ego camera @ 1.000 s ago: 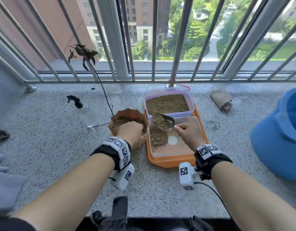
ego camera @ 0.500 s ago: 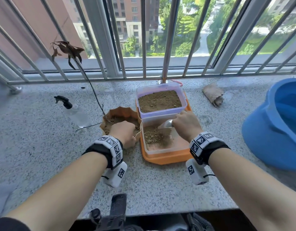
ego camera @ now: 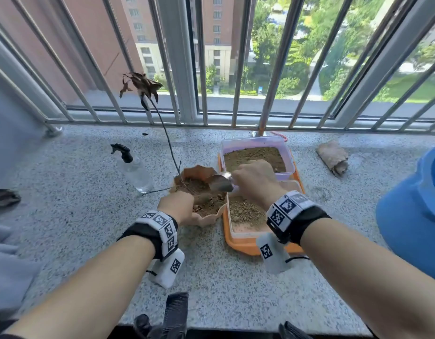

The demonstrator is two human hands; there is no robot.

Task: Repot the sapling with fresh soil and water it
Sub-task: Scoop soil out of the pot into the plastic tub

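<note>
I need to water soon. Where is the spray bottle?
In the head view, the spray bottle lies on the stone ledge, left of the scalloped pot, beyond the left hand.

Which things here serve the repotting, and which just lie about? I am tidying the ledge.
Job: pot, sapling, metal scoop, soil tub, near tub, orange tray, spray bottle.
Lying about: blue basin, crumpled rag, dark scrap.

Spray bottle (ego camera: 134, 168) and sapling (ego camera: 162, 133) crowd the pot's (ego camera: 206, 220) left side.
</note>
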